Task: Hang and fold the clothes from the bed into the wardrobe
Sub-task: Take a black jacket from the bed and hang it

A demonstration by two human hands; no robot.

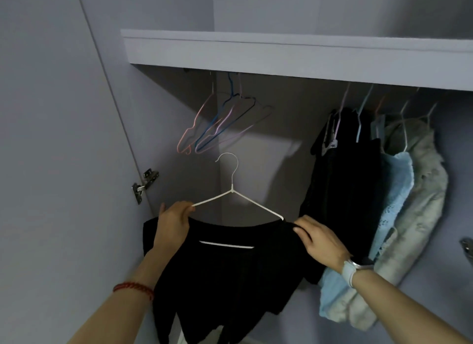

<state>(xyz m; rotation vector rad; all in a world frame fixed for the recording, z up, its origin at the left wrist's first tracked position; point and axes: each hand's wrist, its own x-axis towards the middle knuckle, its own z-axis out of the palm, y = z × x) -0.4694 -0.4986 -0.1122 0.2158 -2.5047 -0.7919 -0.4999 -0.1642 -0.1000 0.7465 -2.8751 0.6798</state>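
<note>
A black top (230, 274) hangs from a white wire hanger (231, 190) held up inside the open wardrobe, below the rail. My left hand (174, 223) grips the hanger's left arm together with the top's left shoulder. My right hand (320, 238) pinches the black fabric at the top's right shoulder, where the hanger's right arm goes under the cloth. The hanger's hook is free in the air and touches nothing. Its bottom bar shows through the neck opening.
Several empty pink, blue and purple hangers (220, 123) hang at the left under the white shelf (294, 59). At the right hang a black garment (343, 179), a light blue one (394, 197) and a pale furry one (422, 202). The open door's hinge (144, 184) is at the left.
</note>
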